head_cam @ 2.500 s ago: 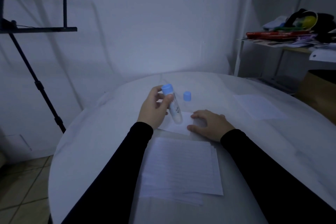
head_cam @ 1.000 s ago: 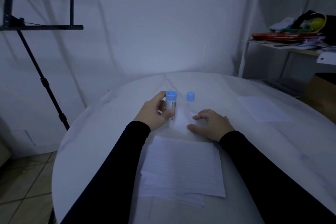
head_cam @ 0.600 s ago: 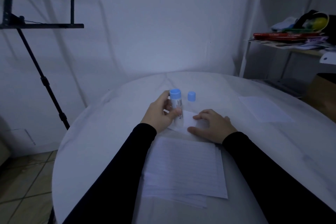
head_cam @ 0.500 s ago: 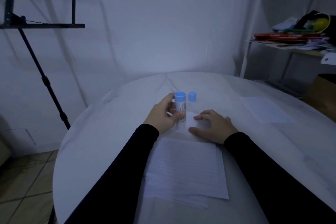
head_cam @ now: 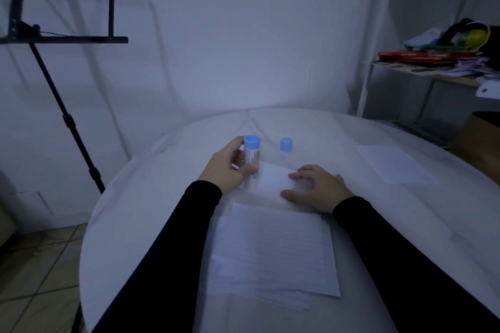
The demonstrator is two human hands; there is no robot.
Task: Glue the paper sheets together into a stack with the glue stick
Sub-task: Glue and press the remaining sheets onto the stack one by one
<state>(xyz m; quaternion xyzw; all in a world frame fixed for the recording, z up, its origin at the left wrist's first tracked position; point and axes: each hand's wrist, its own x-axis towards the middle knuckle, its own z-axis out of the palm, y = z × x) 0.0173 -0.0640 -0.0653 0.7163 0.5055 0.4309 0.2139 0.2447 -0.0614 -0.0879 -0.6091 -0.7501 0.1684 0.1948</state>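
Since half a second ago, the glue stick (head_cam: 251,159) has slid left, from near the middle of the small white sheet (head_cam: 273,178) to its left edge.

Head view: the left hand (head_cam: 227,169) has its grip curled round the glue stick, which stands upright with its glue end pressed down on the sheet. The right hand (head_cam: 319,188) lies flat, fingers straight, pinning the sheet's right side to the round white surface (head_cam: 140,211).

The step in hand looks like spreading glue on this sheet; next, a fresh sheet should be laid squarely on top and pressed.

Counted: one glue stick, one loose blue cap (head_cam: 286,144) standing just beyond the sheet, one pile of lined sheets (head_cam: 270,254) nearer the person (the number in it cannot be told), and one separate sheet (head_cam: 395,163) well apart, far right.
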